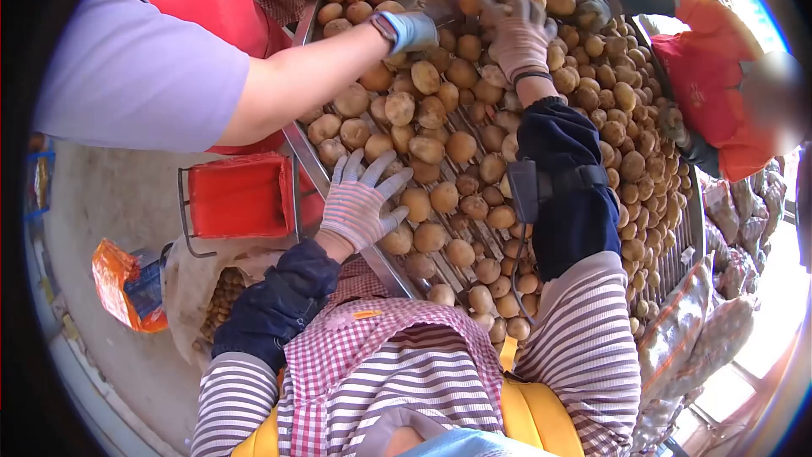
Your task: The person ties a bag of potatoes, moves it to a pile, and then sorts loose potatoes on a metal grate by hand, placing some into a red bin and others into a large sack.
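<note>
My left hand [364, 199], in a striped knit glove, lies with its fingers spread over potatoes [426, 149] near the left metal edge of the slatted sorting table [461, 283]. Farther forward, my right hand [518, 42] wears a similar glove with a dark band at the wrist. Its fingers are spread over the potatoes, the thumb side right beside one potato [470, 0]. A co-worker's blue-gloved hand [414, 31] reaches in from the left, close to my right hand, its fingertips partly hidden.
A red-seated stool [239, 196] stands left of the table, near an open sack of potatoes [224, 305] and an orange bag [127, 283]. Another person in red and orange [706, 68] works on the right. Filled sacks [677, 330] lie at the lower right.
</note>
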Motion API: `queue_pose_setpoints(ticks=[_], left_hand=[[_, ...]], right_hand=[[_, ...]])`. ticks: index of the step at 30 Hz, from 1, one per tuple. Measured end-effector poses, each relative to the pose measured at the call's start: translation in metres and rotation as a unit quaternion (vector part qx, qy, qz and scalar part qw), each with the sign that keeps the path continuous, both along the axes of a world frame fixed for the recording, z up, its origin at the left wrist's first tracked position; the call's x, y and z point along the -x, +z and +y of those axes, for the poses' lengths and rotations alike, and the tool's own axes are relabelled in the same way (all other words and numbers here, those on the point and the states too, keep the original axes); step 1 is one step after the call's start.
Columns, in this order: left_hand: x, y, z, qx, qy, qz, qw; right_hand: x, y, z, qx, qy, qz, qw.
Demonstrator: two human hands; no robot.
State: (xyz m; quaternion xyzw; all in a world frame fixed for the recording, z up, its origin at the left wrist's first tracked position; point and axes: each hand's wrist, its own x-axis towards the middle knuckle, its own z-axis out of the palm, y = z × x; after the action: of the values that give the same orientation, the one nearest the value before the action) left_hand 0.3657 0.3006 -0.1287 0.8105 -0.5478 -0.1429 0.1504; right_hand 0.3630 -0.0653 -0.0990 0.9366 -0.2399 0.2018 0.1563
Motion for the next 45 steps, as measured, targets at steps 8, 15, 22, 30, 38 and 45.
queue_pose_setpoints(ticks=[8,15,22,30,38,45], left_hand=[[0.0,-0.006,0.002,0.034,0.005,0.002,0.999],[0.0,-0.001,0.0,0.027,-0.005,-0.02,0.999],[-0.032,-0.012,0.046,0.253,0.107,0.146,0.95],[-0.045,-0.035,0.196,0.325,0.379,0.239,0.833],[-0.005,-0.079,0.282,0.309,0.555,0.388,0.668],[0.017,-0.089,0.322,0.284,0.524,0.379,0.708]], right_hand=[[0.068,-0.055,0.077,-0.126,0.063,0.117,0.983],[0.062,-0.051,0.093,-0.158,-0.035,0.179,0.97],[0.071,-0.038,0.099,-0.18,-0.039,0.241,0.953],[0.067,-0.044,0.091,-0.198,-0.042,0.31,0.929],[0.069,-0.043,0.106,-0.221,-0.091,0.33,0.913],[0.111,0.006,0.154,-0.381,0.12,-0.012,0.917]])
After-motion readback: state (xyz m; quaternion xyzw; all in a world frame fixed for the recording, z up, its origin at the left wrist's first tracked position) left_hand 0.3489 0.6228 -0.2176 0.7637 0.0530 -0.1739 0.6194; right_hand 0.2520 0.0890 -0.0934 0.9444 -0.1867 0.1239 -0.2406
